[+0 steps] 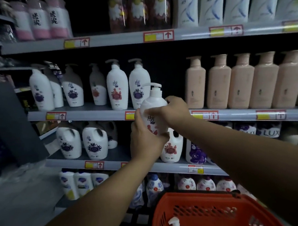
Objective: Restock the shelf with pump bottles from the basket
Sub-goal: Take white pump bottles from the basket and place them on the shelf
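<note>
Held bottle: a white pump bottle (154,110) with a red flower label, upright, raised in front of the edge of the middle shelf (92,114), between both hands.
Left hand (146,136): wrapped round the lower half of the bottle from the left; fingers closed on it, the thumb up along its side.
Right hand (175,111): grips the bottle's upper body from the right; fingers curled round it, their tips blurred.
Pump head: white, spout pointing left, above both hands.
Shelf row: white pump bottles (117,86) with purple and red labels stand on the middle shelf, left of the held bottle and partly behind it.
Gap: a dark open stretch of shelf lies behind the held bottle, between the white row and the peach bottles (220,83).
Peach bottles: five in a line on the same shelf, to the right.
Basket (200,208): red plastic, at the bottom of the view below the right forearm.
In the basket: one more white pump bottle (174,225), only its top showing.
Lower shelf: white jugs (94,141) with handles; one with a red flower sits just below the hands.
Top shelf: pink, clear and white bottles in rows.
Price tags (158,36): yellow and red, along the shelf edges.
</note>
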Tool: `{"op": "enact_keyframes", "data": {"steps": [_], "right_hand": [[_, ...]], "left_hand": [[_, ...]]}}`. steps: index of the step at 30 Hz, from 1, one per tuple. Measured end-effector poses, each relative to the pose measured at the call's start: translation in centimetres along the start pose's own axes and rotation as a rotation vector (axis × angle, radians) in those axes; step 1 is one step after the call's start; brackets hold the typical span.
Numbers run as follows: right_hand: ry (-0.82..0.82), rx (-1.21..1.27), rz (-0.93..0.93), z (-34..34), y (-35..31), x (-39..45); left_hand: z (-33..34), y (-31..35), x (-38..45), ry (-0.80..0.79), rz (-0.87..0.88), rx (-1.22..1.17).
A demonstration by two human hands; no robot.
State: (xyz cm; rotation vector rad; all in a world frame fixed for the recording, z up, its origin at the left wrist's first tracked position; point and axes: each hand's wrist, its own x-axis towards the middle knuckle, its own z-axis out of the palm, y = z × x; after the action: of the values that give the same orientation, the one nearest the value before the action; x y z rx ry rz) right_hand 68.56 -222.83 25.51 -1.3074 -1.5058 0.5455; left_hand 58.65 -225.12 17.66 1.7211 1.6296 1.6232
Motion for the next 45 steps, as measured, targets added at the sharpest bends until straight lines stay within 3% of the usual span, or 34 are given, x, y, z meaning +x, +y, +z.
{"op": "enact_keyframes", "data": {"steps": [7,16,20,37,45], "right_hand": [[-0.029,0.019,0.009,2.4,-1.3,0.7],[-0.108,0.072,-0.113,7.8,-5.4,4.3],[-0.118,0.008,-0.199,11.5,-7.4,7.1],[-0.065,-0.336,-0.481,21.9,-13.5,17.1],[-0.043,-0.521,-0.516,22.4,-12.7,17.9]], "left_hand": [[-1.0,-0.7,1.1,0.059,-0.016,0.040],[-5.1,-2.9,8.1,0.157,0.000,0.093],[-7.6,-3.9,12.1,0.194,0.020,0.195],[-11.9,-9.4,27.3,0.414,-0.014,0.146],[-9.8,-11.5,29.1,0.291,-0.014,0.085]]}}
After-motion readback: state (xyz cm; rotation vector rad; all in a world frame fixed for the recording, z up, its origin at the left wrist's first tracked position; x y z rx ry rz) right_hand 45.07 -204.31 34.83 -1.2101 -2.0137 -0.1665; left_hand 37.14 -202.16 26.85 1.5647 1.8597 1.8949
